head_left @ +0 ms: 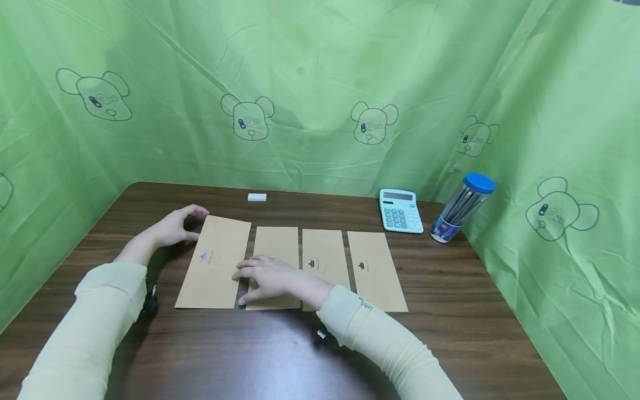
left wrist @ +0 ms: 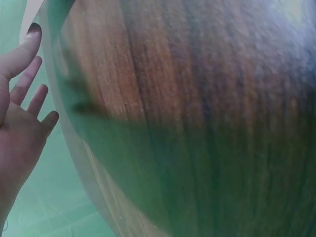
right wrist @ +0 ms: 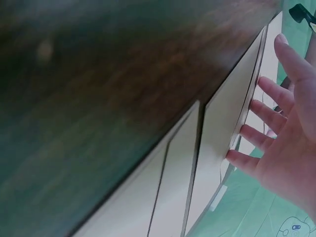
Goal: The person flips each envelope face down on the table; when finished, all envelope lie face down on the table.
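Several brown paper envelopes with small crown prints lie in a row on the table. My left hand [head_left: 176, 226] holds the leftmost envelope [head_left: 212, 266] at its upper left corner, thumb by the side edge. That envelope's top sits slightly askew, a little farther back than the others. In the left wrist view, the thumb [left wrist: 24, 49] meets a corner of paper while other fingers spread apart. My right hand [head_left: 267, 276] reaches over the second envelope [head_left: 277, 241], fingertips at the leftmost envelope's right edge. Its fingers [right wrist: 256, 137] are extended and spread in the right wrist view.
Two more envelopes, a third [head_left: 325, 250] and a fourth [head_left: 377, 278], lie to the right. A white eraser-like block [head_left: 257, 197] is at the back edge. A light blue calculator [head_left: 401, 211] and a blue-lidded tube of pens [head_left: 460, 208] stand back right, before green curtains [head_left: 310, 161].
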A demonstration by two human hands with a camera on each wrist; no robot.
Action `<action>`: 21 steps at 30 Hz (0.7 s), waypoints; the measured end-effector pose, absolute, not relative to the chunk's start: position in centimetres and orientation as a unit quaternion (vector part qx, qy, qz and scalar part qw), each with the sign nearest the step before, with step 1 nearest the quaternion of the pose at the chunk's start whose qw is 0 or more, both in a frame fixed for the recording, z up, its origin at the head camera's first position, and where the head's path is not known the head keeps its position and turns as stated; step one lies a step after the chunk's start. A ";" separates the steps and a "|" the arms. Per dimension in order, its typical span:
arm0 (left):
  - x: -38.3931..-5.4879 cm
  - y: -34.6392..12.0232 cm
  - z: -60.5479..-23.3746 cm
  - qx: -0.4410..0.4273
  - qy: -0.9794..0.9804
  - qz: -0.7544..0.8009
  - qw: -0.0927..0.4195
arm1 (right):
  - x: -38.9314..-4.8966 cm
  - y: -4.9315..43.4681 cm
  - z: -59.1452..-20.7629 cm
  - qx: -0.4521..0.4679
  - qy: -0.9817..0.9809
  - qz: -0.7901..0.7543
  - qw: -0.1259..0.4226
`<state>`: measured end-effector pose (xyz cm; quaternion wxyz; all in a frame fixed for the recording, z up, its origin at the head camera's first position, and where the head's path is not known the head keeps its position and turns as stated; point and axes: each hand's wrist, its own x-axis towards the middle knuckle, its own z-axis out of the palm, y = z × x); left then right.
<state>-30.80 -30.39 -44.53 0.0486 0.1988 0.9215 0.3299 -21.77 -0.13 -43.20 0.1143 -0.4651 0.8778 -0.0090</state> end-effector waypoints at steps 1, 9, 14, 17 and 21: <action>-30.8 -30.4 -44.4 0.203 0.920 0.332 0.050 | -21.8 -0.2 -43.2 -0.464 0.878 -0.014 0.115; -30.6 -30.0 -43.3 0.216 0.922 0.319 0.035 | -21.9 -0.4 -43.0 -0.449 0.881 -0.091 0.117; -30.7 -29.5 -42.4 0.210 0.919 0.332 0.018 | -21.9 -0.6 -43.0 -0.440 0.879 -0.136 0.122; -30.8 -29.5 -42.1 0.204 0.919 0.337 0.007 | -21.8 -0.7 -42.7 -0.425 0.881 -0.165 0.126; -31.1 -29.3 -41.6 0.211 0.926 0.312 -0.022 | -21.5 -1.0 -42.1 -0.406 0.878 -0.218 0.128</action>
